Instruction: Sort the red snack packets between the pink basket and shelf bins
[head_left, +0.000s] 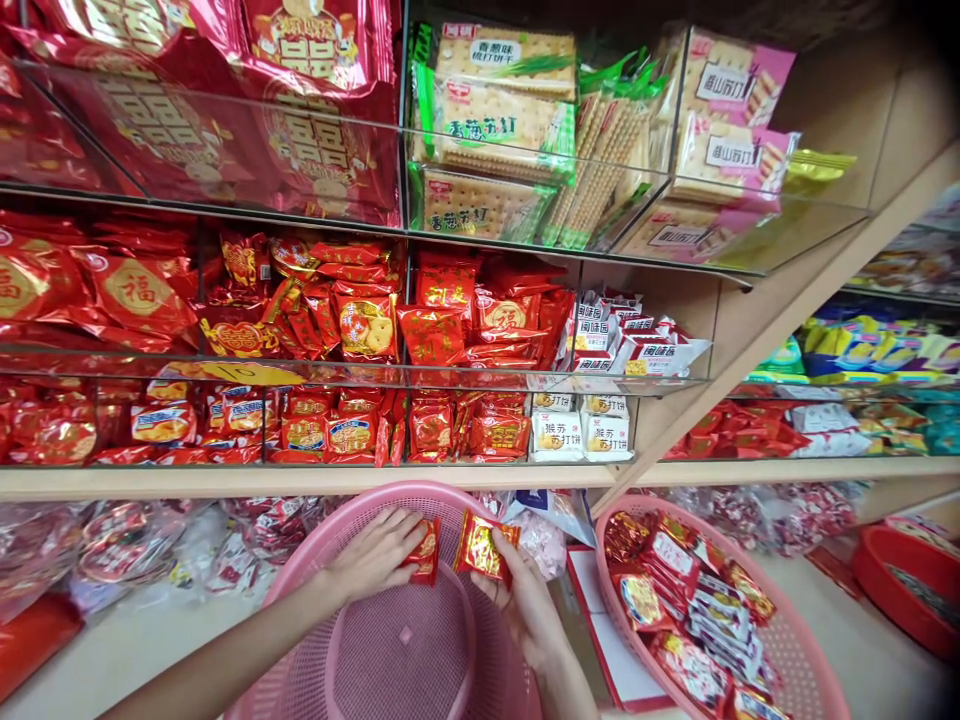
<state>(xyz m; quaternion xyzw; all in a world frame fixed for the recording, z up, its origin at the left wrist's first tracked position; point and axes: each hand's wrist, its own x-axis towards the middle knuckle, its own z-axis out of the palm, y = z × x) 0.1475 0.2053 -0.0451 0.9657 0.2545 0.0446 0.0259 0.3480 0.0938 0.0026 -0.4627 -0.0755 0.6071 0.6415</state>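
Both hands are over a large pink mesh basket (352,500) below the shelves. My right hand (525,600) is closed on a red-and-gold snack packet (480,545), with the thumb across its front. Slightly to the left, my left hand (379,555) has its fingers curled over another red snack packet (429,552); the fingertips are partly hidden behind it. A narrow gap separates the two packets. Directly above the hands, the lowest shelf holds red biscuit packets (499,430) and white soda-cracker packets (556,432).
To the right, a second pink basket (806,640) contains mixed wrapped snacks. A red-edged white board (611,640) lies between the baskets. Bagged goods (120,545) sit under the wooden shelf edge (300,483). Clear shelf guards front the packets, and a red tub (892,590) stands far right.
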